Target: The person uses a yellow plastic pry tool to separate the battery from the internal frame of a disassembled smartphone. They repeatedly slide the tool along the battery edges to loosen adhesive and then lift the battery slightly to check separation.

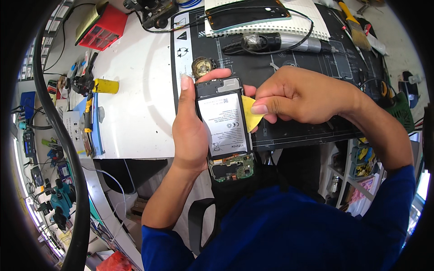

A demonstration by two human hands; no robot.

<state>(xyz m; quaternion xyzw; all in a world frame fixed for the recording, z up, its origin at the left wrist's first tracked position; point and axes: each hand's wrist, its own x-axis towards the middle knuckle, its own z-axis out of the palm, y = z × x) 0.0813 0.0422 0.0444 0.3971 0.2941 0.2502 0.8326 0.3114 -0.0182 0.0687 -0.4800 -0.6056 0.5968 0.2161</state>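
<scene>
An opened smartphone (219, 86), its back cover off, is gripped along its left side by my left hand (191, 131). A white battery (224, 122) fills its middle, and a green circuit board (235, 169) shows at the end nearest me. My right hand (294, 97) pinches a yellow pry pick (251, 113) between thumb and fingers. The pick's edge meets the phone's right side beside the battery; how deep it reaches is hidden. Fingertips of my left hand show past the phone's far end and along its right side.
Beyond the phone lie a round metal part (202, 67), a silver-and-black handheld tool (280, 43) with a cable, and a phone panel (248, 16) on a spiral notebook (312, 20). A brush (355, 29) rests at the far right. A red box (101, 27) and yellow cylinder (106, 86) stand left.
</scene>
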